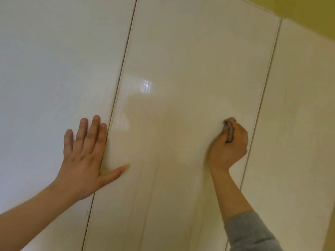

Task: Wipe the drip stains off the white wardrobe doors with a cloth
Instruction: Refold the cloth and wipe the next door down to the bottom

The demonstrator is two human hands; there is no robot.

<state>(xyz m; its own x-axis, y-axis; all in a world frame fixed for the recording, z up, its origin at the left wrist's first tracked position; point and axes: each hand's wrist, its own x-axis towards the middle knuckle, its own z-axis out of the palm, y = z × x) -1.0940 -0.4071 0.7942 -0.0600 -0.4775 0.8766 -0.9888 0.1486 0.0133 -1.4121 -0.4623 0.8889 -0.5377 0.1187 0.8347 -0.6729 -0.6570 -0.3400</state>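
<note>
Glossy white wardrobe doors fill the view. On the middle door (181, 69), faint vertical drip streaks (154, 187) run down below hand height. My right hand (229, 147) grips a small grey cloth (229, 130), bunched in the curled fingers, and holds it against the right part of the middle door. My left hand (87, 156) lies flat with fingers straight on the left door (45, 69), its thumb reaching across the seam onto the middle door.
A third door (299, 124) stands to the right past a narrow seam. A yellow wall or ceiling (308, 11) shows at the top right corner. A bright window reflection (146, 86) glints on the middle door.
</note>
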